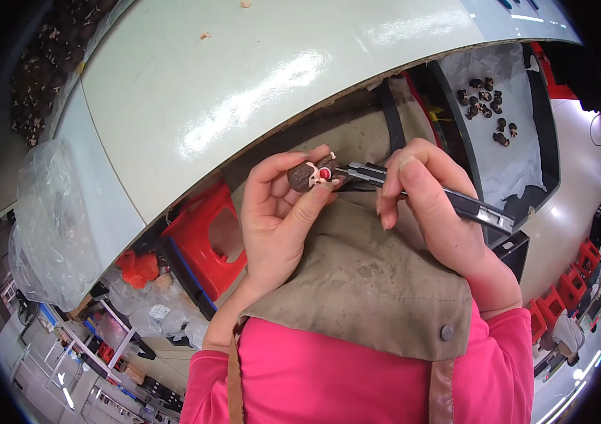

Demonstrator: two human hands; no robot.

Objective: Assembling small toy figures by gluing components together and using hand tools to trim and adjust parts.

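Brown and glossy, a small moulded figurine (312, 174) with a red-and-white patch and pale trim sits pinched between the thumb and fingertips of the left hand (276, 222), held up close over the lap, probably so that its fine detail faces the eyes. The right hand (431, 205) is closed firmly round a slim dark utility knife (427, 192), gripped low like a pen, seemingly for control; its tip meets the figurine's right side, where the pale trim shows. Both hands hover above an olive canvas apron (364, 283) worn over pink sleeves (329, 381), which would catch any shavings that fall. Ahead curves the pale green edge of a worktable (194, 92), with a couple of small pale scraps lying on it. Off to the right, a tray lined with clear plastic (505, 148) holds a scatter of similar small brown pieces (485, 99), well apart from the hands yet within reach. To the left, under the table edge, stands a red plastic stool (205, 240), and beside it hangs a bulging clear plastic bag (53, 219).
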